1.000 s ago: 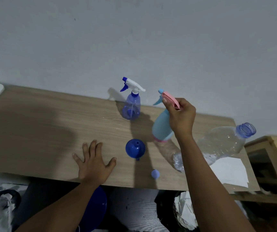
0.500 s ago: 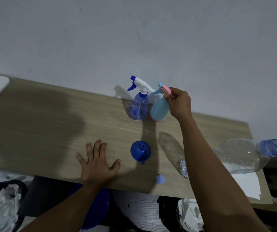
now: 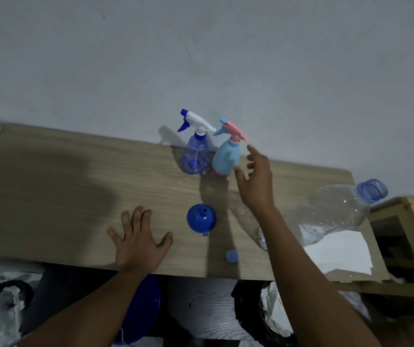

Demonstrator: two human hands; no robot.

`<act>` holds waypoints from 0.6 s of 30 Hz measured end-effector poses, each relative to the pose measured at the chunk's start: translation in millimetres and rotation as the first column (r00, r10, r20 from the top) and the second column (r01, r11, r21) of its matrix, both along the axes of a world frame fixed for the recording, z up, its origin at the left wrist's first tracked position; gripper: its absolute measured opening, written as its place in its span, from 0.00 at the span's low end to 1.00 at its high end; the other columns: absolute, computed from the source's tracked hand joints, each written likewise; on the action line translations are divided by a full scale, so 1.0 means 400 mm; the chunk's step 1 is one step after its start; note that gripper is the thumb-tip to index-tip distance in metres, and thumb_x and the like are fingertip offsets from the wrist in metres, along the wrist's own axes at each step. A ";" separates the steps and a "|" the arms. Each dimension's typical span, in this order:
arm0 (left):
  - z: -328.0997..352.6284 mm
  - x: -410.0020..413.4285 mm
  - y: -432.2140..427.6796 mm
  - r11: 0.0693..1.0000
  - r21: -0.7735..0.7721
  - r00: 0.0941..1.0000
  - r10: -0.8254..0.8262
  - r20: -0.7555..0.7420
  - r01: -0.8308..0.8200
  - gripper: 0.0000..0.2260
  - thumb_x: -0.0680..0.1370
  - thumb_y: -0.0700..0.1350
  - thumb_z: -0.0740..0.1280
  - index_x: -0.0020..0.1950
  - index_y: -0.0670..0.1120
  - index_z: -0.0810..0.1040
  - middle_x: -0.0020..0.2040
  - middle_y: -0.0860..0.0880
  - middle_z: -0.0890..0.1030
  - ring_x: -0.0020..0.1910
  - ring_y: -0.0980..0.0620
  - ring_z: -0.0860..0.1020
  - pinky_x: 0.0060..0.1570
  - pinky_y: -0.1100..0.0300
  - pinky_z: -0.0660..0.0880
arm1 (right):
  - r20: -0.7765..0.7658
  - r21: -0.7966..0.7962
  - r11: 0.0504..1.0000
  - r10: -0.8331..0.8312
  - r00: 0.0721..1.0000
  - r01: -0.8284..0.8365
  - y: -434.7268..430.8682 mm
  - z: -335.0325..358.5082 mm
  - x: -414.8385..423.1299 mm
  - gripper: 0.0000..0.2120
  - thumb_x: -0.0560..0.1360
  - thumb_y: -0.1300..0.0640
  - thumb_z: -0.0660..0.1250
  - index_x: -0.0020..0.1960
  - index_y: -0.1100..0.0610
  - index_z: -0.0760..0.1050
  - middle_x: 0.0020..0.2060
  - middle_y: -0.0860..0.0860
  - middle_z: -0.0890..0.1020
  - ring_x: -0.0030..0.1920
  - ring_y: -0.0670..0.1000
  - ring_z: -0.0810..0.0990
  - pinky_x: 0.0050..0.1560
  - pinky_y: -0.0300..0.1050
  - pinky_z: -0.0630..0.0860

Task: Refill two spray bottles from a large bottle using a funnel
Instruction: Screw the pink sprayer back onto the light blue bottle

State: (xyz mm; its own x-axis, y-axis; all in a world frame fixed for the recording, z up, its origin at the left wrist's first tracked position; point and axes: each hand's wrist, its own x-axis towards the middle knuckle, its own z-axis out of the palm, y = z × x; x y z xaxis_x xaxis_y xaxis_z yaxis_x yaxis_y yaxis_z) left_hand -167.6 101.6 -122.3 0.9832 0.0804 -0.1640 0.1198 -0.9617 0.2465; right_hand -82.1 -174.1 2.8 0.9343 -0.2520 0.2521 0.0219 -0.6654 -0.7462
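Observation:
Two spray bottles stand upright side by side at the back of the wooden table (image 3: 63,186): a clear blue one (image 3: 195,156) with a white and blue trigger, and a light blue one (image 3: 226,157) with a pink trigger. My right hand (image 3: 254,182) hovers just right of the light blue bottle, fingers apart, holding nothing. My left hand (image 3: 139,242) lies flat on the table near the front edge. A blue funnel (image 3: 201,218) rests mouth down between my hands. The large clear bottle (image 3: 336,211) stands at the right, uncapped; its blue cap (image 3: 232,255) lies near the front edge.
A white sheet of paper (image 3: 343,254) lies under the large bottle at the table's right end. A wooden shelf (image 3: 406,221) stands beyond that end. A blue basin (image 3: 143,311) and crumpled bags sit below the table. The wall is close behind the bottles.
My right hand set the light blue spray bottle down beside the clear blue one and let go of it, drawing back a little to the right. My left hand stayed flat.

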 end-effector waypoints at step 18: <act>-0.005 -0.205 -0.140 0.951 -0.125 0.950 -0.258 0.177 0.282 0.23 0.74 0.60 0.62 0.65 0.51 0.73 0.70 0.48 0.69 0.71 0.43 0.65 0.71 0.36 0.58 | -0.436 -0.173 0.957 0.137 0.890 -0.232 -0.019 -0.247 -0.483 0.15 0.75 0.59 0.67 0.61 0.55 0.77 0.54 0.51 0.78 0.54 0.55 0.73 0.51 0.46 0.73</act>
